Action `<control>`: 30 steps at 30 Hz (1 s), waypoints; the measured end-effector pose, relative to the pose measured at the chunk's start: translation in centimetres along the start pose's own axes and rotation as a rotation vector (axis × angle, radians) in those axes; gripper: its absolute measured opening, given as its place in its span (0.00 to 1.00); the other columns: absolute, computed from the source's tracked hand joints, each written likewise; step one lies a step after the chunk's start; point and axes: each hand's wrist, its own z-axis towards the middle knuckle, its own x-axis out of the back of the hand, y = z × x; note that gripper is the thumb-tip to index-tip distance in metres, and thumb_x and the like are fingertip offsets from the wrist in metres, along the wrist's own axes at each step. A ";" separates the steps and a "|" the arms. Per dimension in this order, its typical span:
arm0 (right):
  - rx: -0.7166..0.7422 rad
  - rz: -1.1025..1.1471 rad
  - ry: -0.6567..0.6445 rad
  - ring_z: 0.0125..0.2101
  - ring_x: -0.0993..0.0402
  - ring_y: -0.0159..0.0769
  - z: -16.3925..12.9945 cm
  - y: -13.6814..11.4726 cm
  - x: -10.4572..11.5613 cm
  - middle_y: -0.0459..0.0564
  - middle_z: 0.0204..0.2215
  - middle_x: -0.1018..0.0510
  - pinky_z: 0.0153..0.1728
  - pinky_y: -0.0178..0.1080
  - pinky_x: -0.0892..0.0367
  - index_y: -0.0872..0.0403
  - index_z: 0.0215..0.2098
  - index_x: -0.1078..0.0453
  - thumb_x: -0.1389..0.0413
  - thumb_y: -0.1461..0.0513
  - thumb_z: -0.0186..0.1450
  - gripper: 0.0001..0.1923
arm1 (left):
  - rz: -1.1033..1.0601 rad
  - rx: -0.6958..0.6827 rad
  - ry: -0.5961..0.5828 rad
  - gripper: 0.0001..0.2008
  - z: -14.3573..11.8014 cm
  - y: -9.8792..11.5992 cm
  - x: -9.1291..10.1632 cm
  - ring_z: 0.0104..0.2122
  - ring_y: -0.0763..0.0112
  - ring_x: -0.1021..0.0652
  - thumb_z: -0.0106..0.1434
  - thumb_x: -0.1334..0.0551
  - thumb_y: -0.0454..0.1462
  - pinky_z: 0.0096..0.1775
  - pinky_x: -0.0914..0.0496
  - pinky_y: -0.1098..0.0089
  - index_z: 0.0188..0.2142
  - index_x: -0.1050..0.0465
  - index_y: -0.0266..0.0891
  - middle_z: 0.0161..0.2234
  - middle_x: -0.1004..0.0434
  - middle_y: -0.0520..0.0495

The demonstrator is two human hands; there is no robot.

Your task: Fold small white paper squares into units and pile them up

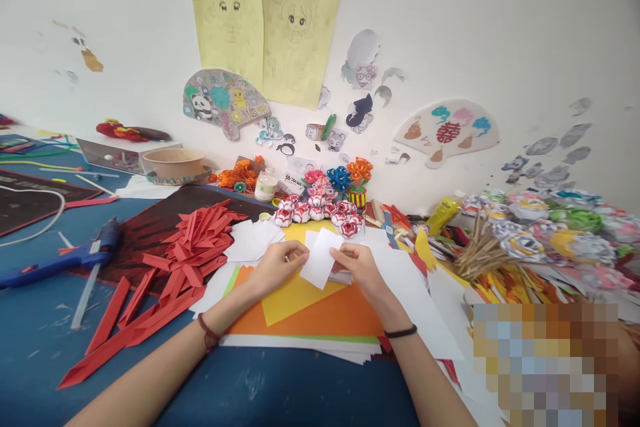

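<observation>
Blue counter [250, 387] strewn with coloured paper, white wall behind, left hand [273, 267] and right hand [363, 268] pinching small white paper square [320, 257], creased, tilted.

Left hand [277, 265] and right hand [361, 268] pinch opposite edges of a small white paper square [320, 258] above stacked orange and yellow sheets [320, 313] on the blue counter [40, 327], folded red paper strips [185, 257] lying just left.

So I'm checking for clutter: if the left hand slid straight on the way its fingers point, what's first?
Probably the right hand, since the left hand points right across the white paper square both hold.
</observation>
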 end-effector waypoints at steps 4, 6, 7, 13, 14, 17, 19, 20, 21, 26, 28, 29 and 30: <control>0.009 -0.037 0.091 0.17 0.34 0.30 -0.1 0.6 -1.0 0.45 0.14 0.29 0.22 0.34 0.38 0.56 0.17 0.36 0.38 0.50 0.53 0.20 | 0.289 -0.101 0.110 0.17 -0.7 0.6 -0.7 0.38 0.62 0.26 0.62 0.44 0.43 0.39 0.37 0.68 0.48 0.30 0.42 0.44 0.25 0.43; 0.010 -0.037 0.099 0.17 0.36 0.29 -0.1 0.8 -1.4 0.44 0.13 0.31 0.21 0.34 0.39 0.55 0.16 0.37 0.38 0.50 0.52 0.20 | 0.346 -0.132 0.068 0.20 -1.1 1.0 -1.2 0.41 0.59 0.26 0.63 0.46 0.46 0.40 0.37 0.67 0.52 0.33 0.42 0.45 0.26 0.41; 0.010 -0.028 0.093 0.17 0.37 0.29 -0.2 0.9 -1.6 0.43 0.14 0.32 0.21 0.33 0.39 0.55 0.17 0.37 0.38 0.50 0.52 0.20 | 0.342 -0.123 0.036 0.23 -1.3 1.2 -1.4 0.39 0.59 0.25 0.62 0.46 0.48 0.38 0.37 0.67 0.54 0.35 0.42 0.43 0.25 0.41; 0.035 -0.008 -0.019 0.17 0.37 0.28 -0.3 0.9 -1.6 0.42 0.15 0.32 0.22 0.33 0.41 0.55 0.20 0.36 0.38 0.50 0.53 0.19 | 0.078 -0.035 -0.109 0.27 -1.3 1.6 -1.3 0.29 0.67 0.26 0.61 0.44 0.48 0.31 0.37 0.71 0.57 0.40 0.41 0.34 0.24 0.47; 0.047 -0.014 -0.022 0.18 0.37 0.28 -0.3 0.8 -1.4 0.42 0.15 0.32 0.22 0.33 0.40 0.55 0.19 0.36 0.38 0.51 0.53 0.19 | 0.003 -0.032 -0.127 0.25 -1.2 1.5 -1.1 0.29 0.67 0.27 0.62 0.46 0.46 0.31 0.36 0.72 0.56 0.39 0.40 0.35 0.24 0.47; 0.067 -0.013 0.001 0.19 0.36 0.29 -0.3 0.4 -0.7 0.43 0.16 0.31 0.24 0.33 0.39 0.56 0.21 0.34 0.39 0.52 0.55 0.17 | -0.243 -0.009 -0.077 0.21 -0.8 1.1 -0.7 0.37 0.67 0.27 0.62 0.47 0.39 0.37 0.34 0.71 0.55 0.38 0.38 0.43 0.26 0.45; 0.051 0.010 0.014 0.20 0.34 0.30 -0.2 0.2 -0.3 0.45 0.19 0.28 0.24 0.33 0.39 0.56 0.24 0.31 0.39 0.52 0.55 0.15 | -0.434 0.043 -0.042 0.23 -0.5 0.9 -0.5 0.40 0.66 0.26 0.59 0.44 0.37 0.39 0.33 0.70 0.54 0.38 0.36 0.46 0.27 0.43; 0.036 0.027 0.014 0.22 0.32 0.32 -0.2 0.1 -0.2 0.46 0.21 0.26 0.24 0.34 0.38 0.57 0.27 0.29 0.38 0.52 0.54 0.15 | -0.534 0.070 -0.058 0.23 -0.4 0.9 -0.5 0.39 0.65 0.26 0.59 0.44 0.37 0.39 0.32 0.69 0.54 0.38 0.36 0.46 0.27 0.42; 0.019 0.046 0.006 0.24 0.30 0.34 -0.2 0.0 -0.1 0.48 0.24 0.24 0.25 0.35 0.36 0.57 0.29 0.28 0.38 0.52 0.54 0.15 | -0.626 0.093 -0.093 0.23 -0.4 1.0 -0.4 0.38 0.65 0.25 0.59 0.43 0.39 0.38 0.31 0.68 0.53 0.38 0.35 0.46 0.27 0.41; -0.055 0.184 -0.079 0.30 0.26 0.38 -0.3 -0.5 -0.6 0.51 0.33 0.21 0.29 0.36 0.33 0.55 0.40 0.27 0.38 0.52 0.53 0.21 | -0.767 0.154 -0.185 0.22 -0.5 1.3 -0.3 0.33 0.65 0.24 0.57 0.39 0.46 0.35 0.32 0.69 0.46 0.31 0.32 0.39 0.23 0.40; -0.100 0.203 -0.084 0.29 0.27 0.36 -0.5 -0.5 -0.8 0.51 0.32 0.22 0.26 0.34 0.35 0.55 0.40 0.27 0.37 0.52 0.53 0.20 | -0.746 0.184 -0.212 0.21 -0.7 1.4 -0.4 0.31 0.66 0.24 0.57 0.39 0.47 0.32 0.32 0.70 0.41 0.28 0.31 0.36 0.23 0.41; -0.124 0.197 -0.091 0.27 0.28 0.35 -0.5 -0.5 -0.9 0.50 0.30 0.22 0.24 0.33 0.36 0.55 0.37 0.26 0.37 0.52 0.52 0.19 | -0.744 0.193 -0.225 0.21 -0.7 1.4 -0.4 0.30 0.67 0.24 0.57 0.39 0.48 0.31 0.33 0.71 0.39 0.27 0.32 0.35 0.23 0.42; -0.139 0.184 -0.106 0.25 0.29 0.34 -0.6 -0.5 -1.0 0.49 0.28 0.23 0.23 0.32 0.37 0.56 0.34 0.26 0.36 0.53 0.51 0.18 | -0.747 0.196 -0.230 0.20 -0.7 1.4 -0.4 0.29 0.68 0.24 0.56 0.39 0.48 0.30 0.33 0.71 0.39 0.27 0.32 0.34 0.23 0.43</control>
